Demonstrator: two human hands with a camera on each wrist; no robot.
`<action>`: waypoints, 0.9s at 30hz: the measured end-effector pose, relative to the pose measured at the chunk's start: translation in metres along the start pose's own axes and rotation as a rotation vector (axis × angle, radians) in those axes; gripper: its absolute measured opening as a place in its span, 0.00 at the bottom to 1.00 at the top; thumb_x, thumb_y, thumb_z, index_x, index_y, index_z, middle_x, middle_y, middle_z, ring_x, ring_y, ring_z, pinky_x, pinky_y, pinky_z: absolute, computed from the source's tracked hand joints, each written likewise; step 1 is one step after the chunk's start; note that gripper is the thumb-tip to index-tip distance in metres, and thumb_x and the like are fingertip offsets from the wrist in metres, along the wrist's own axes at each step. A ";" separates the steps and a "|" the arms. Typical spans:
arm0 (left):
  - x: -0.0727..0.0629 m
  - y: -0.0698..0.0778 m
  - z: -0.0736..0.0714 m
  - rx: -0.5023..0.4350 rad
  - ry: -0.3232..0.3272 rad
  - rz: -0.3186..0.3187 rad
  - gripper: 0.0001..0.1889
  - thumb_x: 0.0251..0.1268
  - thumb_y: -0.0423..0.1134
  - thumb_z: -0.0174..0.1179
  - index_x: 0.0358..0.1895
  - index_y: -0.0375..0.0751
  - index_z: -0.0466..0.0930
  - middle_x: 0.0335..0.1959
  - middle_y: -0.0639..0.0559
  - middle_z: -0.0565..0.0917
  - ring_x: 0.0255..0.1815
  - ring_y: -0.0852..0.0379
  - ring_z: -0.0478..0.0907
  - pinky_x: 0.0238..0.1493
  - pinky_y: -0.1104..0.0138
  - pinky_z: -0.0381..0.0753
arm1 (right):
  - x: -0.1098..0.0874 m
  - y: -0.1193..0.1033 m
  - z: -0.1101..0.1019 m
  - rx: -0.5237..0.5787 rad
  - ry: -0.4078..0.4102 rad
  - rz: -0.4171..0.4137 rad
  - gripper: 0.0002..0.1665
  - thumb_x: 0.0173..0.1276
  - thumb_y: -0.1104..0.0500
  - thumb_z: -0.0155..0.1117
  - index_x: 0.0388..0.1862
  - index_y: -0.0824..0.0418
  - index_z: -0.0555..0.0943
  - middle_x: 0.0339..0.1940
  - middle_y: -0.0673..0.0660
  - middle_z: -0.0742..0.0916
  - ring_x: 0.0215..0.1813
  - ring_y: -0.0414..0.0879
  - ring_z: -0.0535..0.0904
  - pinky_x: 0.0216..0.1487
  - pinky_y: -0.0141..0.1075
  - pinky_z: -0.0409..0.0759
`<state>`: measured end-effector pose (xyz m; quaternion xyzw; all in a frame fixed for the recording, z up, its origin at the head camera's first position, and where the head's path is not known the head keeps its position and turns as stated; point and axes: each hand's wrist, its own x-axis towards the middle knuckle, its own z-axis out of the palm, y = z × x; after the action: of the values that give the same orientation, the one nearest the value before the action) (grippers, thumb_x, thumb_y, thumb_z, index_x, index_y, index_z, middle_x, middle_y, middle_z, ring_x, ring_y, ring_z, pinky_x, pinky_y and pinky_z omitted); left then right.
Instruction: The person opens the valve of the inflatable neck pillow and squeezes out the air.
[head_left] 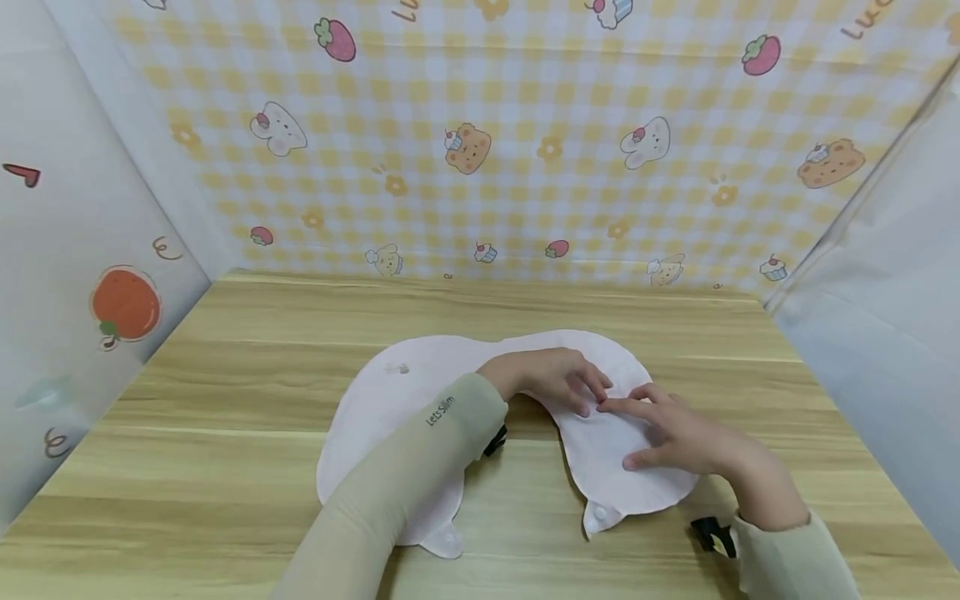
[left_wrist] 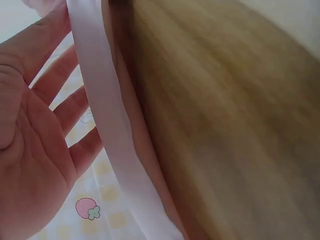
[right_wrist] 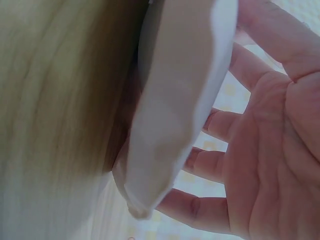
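A pale pink, U-shaped neck pillow (head_left: pixel 360 442) lies flat on the table, its curve toward the back wall. Both its ends point to the near side and carry small tabs; the right tab (head_left: pixel 600 514) bears a round snap. My left hand (head_left: pixel 551 375) reaches across to the pillow's right arm, thumb and index apart, fingertips on its top. On the same arm, my right hand (head_left: pixel 675 433) rests with fingers spread, its index tip meeting the left fingertips. The pillow's rounded side (right_wrist: pixel 170 100) shows thickness in the right wrist view, beside the right fingers.
The wood-grain table (head_left: pixel 225 400) runs back to a yellow checked cloth wall (head_left: pixel 510 192) printed with cartoons. White sheets stand at either side. A small dark mark (head_left: pixel 402 368) shows on the pillow's left arm. A black wrist camera (head_left: pixel 712 536) sits by the right sleeve.
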<state>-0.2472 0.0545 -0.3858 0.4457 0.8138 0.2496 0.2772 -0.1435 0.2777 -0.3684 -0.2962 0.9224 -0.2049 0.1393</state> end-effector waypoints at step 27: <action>-0.005 0.004 0.003 0.334 -0.102 -0.138 0.37 0.63 0.48 0.68 0.75 0.66 0.63 0.81 0.66 0.53 0.83 0.58 0.44 0.82 0.59 0.47 | 0.001 -0.003 0.000 -0.020 0.095 -0.071 0.30 0.62 0.45 0.72 0.62 0.51 0.79 0.56 0.56 0.80 0.53 0.52 0.76 0.51 0.48 0.77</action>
<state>-0.2406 0.0526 -0.3848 0.4409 0.8574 0.0686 0.2565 -0.1426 0.2747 -0.3669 -0.3201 0.9189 -0.2142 0.0850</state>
